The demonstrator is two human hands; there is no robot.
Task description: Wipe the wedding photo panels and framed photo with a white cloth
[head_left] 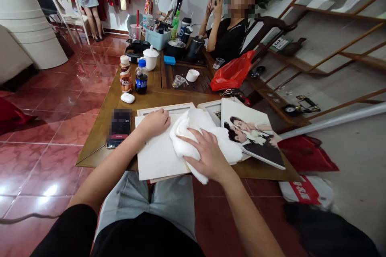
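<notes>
A blank white board [159, 156], seemingly the back of a panel, lies at the near edge of the wooden table over pale frames [169, 109]. My left hand [155, 122] rests on the board's upper part, palm down, its fingers laid out on the surface. Over the board's right side, my right hand [206, 152] grips a bunched, fluffy white cloth [181, 136] from above with fingers apart. The cloth spreads right, beneath a photo panel [253, 136] showing a couple. What lies under the cloth is hidden.
Left of the board are a phone [120, 128], a white earbud case [127, 98], a brown drink bottle [126, 74] and a cola bottle [141, 76]. A red plastic bag [232, 72] and small cups stand farther back. Another person [229, 32] sits across the table.
</notes>
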